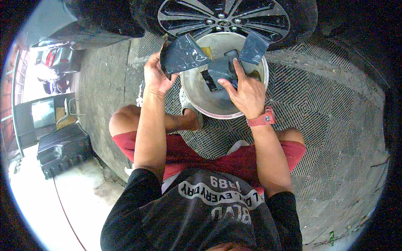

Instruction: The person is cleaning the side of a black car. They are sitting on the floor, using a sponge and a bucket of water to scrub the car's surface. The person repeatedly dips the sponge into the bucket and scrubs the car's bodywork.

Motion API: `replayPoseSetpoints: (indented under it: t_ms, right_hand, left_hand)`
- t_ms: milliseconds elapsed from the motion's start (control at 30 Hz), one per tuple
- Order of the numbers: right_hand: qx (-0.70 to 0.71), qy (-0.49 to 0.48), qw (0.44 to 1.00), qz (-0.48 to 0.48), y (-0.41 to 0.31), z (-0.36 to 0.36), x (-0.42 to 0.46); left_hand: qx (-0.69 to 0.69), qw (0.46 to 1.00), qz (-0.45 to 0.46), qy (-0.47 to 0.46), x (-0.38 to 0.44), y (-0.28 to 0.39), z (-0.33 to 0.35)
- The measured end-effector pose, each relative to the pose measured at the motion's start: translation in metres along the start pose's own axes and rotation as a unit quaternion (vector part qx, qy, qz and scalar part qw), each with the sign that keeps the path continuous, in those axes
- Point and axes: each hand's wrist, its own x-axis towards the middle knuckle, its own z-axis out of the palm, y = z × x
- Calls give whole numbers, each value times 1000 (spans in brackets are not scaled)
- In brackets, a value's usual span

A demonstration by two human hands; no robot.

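My left hand (156, 73) grips a dark, curved panel piece (185, 54) by its left end; its glossy face looks wet. It is held over the left rim of a round metal basin (191, 91) holding greyish water. My right hand (249, 91), with a red wristwatch on the wrist, is over the basin's right side. Its thumb and index finger are spread, and the index fingertip is at a black piece (232, 56) in the basin. The other fingers are largely hidden. A dark, thin sheet (253, 47) rests over the basin's upper right rim.
A car wheel with an alloy rim (224, 23) stands just beyond the basin. A yellow piece (206, 52) shows behind the panel. Ridged floor (311, 103) surrounds the basin. To the left are a black plastic truck-bed liner (64, 147), a chair (67, 109) and a parked car (58, 59).
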Motion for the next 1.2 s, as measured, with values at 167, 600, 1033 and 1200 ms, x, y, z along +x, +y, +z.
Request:
replayPoseSetpoints:
  t_ms: [167, 600, 1033, 1200]
  right_hand:
    - [185, 92, 978, -20, 1, 10, 6]
    - [381, 199, 902, 36, 11, 4, 12]
    - [394, 51, 918, -7, 17, 12, 15]
    - [313, 93, 945, 11, -2, 4, 13]
  left_hand:
    - [113, 989, -2, 94, -5, -22, 43]
    - [687, 700, 69, 182, 4, -42, 23]
    - [561, 817, 110, -82, -7, -38, 82]
    - [530, 827, 156, -101, -14, -38, 87]
